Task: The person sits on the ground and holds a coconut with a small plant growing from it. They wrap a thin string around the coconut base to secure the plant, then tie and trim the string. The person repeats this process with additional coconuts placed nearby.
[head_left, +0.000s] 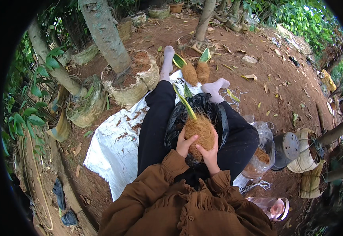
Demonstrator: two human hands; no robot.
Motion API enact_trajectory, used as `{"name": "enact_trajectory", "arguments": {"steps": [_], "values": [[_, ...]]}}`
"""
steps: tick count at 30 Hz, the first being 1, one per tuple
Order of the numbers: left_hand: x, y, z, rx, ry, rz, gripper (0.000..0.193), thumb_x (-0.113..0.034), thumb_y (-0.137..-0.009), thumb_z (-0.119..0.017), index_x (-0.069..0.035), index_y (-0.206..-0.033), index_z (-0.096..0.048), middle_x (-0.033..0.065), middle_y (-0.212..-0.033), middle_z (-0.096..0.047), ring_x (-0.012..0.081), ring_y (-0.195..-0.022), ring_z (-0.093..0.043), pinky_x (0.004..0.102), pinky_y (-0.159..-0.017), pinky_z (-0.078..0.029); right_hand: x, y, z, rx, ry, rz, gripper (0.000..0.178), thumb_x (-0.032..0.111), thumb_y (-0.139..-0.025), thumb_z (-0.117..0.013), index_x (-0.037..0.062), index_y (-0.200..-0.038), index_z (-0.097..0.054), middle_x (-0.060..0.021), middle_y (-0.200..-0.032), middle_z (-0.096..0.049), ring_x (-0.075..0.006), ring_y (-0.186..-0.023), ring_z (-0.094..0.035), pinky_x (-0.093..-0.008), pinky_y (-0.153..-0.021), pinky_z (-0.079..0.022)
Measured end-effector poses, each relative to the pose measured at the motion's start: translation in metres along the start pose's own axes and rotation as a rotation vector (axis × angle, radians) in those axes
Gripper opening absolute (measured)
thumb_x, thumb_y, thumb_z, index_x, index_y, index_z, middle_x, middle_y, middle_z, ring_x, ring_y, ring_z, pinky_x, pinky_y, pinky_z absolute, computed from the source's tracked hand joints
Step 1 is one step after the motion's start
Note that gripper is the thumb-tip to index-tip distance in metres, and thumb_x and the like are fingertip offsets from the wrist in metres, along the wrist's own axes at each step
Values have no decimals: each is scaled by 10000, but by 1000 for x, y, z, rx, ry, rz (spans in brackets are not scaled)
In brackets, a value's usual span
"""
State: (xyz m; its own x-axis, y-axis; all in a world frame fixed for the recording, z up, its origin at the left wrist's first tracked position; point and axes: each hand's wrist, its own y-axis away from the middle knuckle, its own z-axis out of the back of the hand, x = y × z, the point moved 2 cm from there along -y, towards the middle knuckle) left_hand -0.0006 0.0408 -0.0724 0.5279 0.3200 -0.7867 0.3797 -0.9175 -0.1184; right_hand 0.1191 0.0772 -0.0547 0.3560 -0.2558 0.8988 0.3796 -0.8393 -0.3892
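Between my two hands is a ball of brown coconut fibre point(201, 132) with a yellow-edged snake plant leaf point(185, 103) rising from its top. My left hand point(185, 142) grips its left side, thumb across the front. My right hand point(209, 152) wraps the right side, thumb also on the front. Beneath the ball, a black plastic bag point(174, 128) lies open between my legs; what it contains is mostly hidden. Past the bag, near my feet, sit two finished-looking fibre bundles, a left one point(189, 74) and a right one point(203, 73), each with a snake plant leaf.
I sit on a white woven sheet point(108, 151) with dark crumbs scattered over it. A clear bag of coconut fibre point(261, 156), a black pot point(287, 150) and a pink bottle point(273, 207) are at right. A sack-potted tree point(130, 88) stands left, sandals point(59, 193) lower left.
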Motion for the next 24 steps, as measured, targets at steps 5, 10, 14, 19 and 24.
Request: {"name": "enact_trajectory", "arguments": {"steps": [5,10,14,19,24], "values": [[11,0,23,118,176,124,814,-545,-853,-646,-4,-1406,-392,171,-1339,-536,287,-1229,-547,443,-1017,-475,6,-4,-7,51,-79,-66,894,106,-713,-817,-14,-1444,-315,-150,-1386,-447,-252,-1277,-471,-387,-1067,-399],[15,-2,35,117,357,135,874,-670,-876,-513,-24,-1444,-359,189,-1403,-486,322,-1257,-524,473,-1037,-454,3,-10,-13,128,-97,-243,847,101,-713,-827,-17,-1408,-360,-154,-1383,-440,-250,-1265,-483,-374,-1042,-420],[9,-10,39,75,481,102,829,-671,-913,-413,-31,-1439,-372,192,-1397,-495,338,-1255,-523,486,-1045,-442,0,-18,-22,229,-42,-386,848,223,-706,-849,-1,-1388,-397,-180,-1412,-399,-300,-1295,-445,-428,-1055,-384],[-6,-5,30,23,531,141,758,-630,-941,-338,-51,-1426,-399,180,-1392,-505,342,-1266,-512,494,-1055,-425,27,-23,-34,155,954,-35,971,485,-654,-829,29,-1399,-405,-234,-1456,-319,-391,-1346,-319,-521,-1073,-260],[-15,-2,23,-28,561,177,696,-579,-946,-370,-63,-1409,-425,159,-1372,-524,329,-1246,-529,475,-1054,-428,61,-14,-48,16,847,193,868,366,-715,-818,19,-1399,-412,-228,-1432,-382,-388,-1300,-399,-485,-1061,-310]]}}
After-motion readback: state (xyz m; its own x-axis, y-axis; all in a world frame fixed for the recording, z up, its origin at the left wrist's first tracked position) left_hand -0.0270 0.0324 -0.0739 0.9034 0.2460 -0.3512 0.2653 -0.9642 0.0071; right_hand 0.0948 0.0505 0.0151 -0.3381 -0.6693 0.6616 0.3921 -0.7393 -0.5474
